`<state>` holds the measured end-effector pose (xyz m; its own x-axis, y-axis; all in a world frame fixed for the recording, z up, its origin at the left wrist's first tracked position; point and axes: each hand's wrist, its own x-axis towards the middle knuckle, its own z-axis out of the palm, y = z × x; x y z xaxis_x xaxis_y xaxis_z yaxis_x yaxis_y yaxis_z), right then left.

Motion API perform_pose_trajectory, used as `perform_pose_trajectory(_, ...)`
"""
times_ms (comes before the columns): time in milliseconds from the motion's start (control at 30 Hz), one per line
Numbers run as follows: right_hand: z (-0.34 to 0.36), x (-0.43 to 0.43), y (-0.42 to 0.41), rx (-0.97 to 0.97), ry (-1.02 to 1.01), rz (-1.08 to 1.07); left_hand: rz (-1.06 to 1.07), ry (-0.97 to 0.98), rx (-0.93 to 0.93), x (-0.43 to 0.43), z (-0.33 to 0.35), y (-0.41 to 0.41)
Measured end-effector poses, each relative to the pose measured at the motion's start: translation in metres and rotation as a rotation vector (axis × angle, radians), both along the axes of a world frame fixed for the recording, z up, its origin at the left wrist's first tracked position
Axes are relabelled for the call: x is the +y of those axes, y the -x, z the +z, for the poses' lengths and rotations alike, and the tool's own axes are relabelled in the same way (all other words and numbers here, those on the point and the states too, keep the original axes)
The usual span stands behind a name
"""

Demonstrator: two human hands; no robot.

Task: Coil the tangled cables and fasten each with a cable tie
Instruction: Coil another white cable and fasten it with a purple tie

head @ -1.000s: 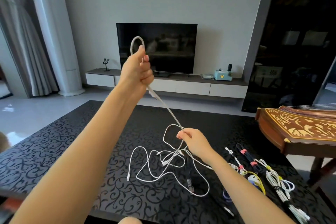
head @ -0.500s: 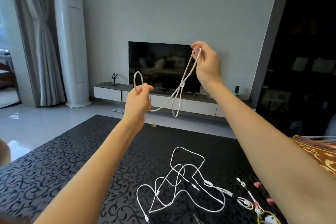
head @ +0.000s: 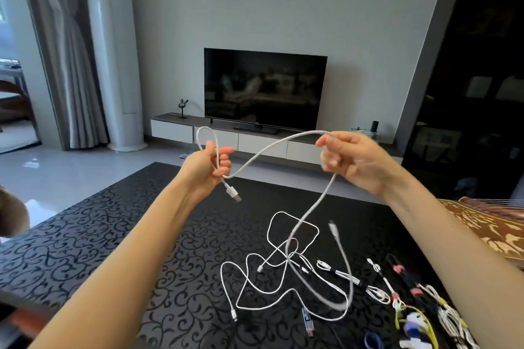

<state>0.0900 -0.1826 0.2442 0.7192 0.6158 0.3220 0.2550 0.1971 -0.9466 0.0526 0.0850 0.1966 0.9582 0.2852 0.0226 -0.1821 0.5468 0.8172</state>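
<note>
My left hand is closed on a white braided cable, with a small loop standing above the fist and the USB plug hanging below it. The cable arcs right to my right hand, which pinches it at chest height. From there it drops in a long blurred loop, its other plug swinging free above the table. Below lies a tangle of thin white cables on the black patterned table.
Several coiled and tied cables lie at the table's right, with yellow, pink and blue ties. A carved wooden instrument borders the right edge. A small dark adapter lies near the front. A TV and a low cabinet stand behind.
My right hand has come down from head height to chest height and moved right, spreading the cable into a wide arc. The free end now swings loose above the tangle.
</note>
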Motion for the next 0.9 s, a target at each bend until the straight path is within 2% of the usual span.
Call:
perform_pose_trajectory(67, 0.015, -0.001, 0.005, 0.065, -0.076, 0.053, 0.016, 0.169, 0.003, 0.006, -0.001, -0.004)
perform_pose_trajectory(133, 0.026, 0.006, 0.009, 0.078, -0.091, 0.014, 0.021, 0.319, -0.002, 0.009, -0.001, -0.006)
perform_pose_trajectory(233, 0.032, 0.021, 0.019, -0.18, 0.16, -0.219, 0.043, 0.308, 0.017, 0.006, 0.002, -0.005)
perform_pose_trajectory(333, 0.028, 0.034, 0.04, -0.489, 0.604, -0.32, -0.021, 0.068, 0.041, -0.006, 0.009, 0.002)
perform_pose_trajectory(400, 0.019, 0.039, 0.052, -0.63, 0.863, -0.3, -0.066, -0.253, 0.043, -0.014, 0.015, 0.007)
perform_pose_trajectory(467, 0.007, 0.042, 0.06, -0.707, 1.024, -0.287, -0.086, -0.591, 0.063, -0.024, 0.021, 0.013)
perform_pose_trajectory(500, 0.002, 0.043, 0.062, -0.727, 1.053, -0.299, -0.106, -0.7, 0.085, -0.031, 0.024, 0.017)
perform_pose_trajectory(567, -0.004, 0.042, 0.065, -0.725, 1.002, -0.339, -0.227, -0.756, 0.137, -0.045, 0.027, 0.025)
perform_pose_trajectory(700, -0.007, 0.033, 0.059, -0.63, 0.643, -0.499, -0.551, -0.698, 0.131, -0.072, 0.025, 0.042)
perform_pose_trajectory(800, -0.012, 0.025, 0.056, -0.557, 0.426, -0.593, -0.616, -0.785, 0.101, -0.081, 0.014, 0.047)
perform_pose_trajectory(900, -0.013, 0.022, 0.061, -0.4, 0.37, -0.578, -0.605, -0.847, 0.047, -0.09, 0.001, 0.048)
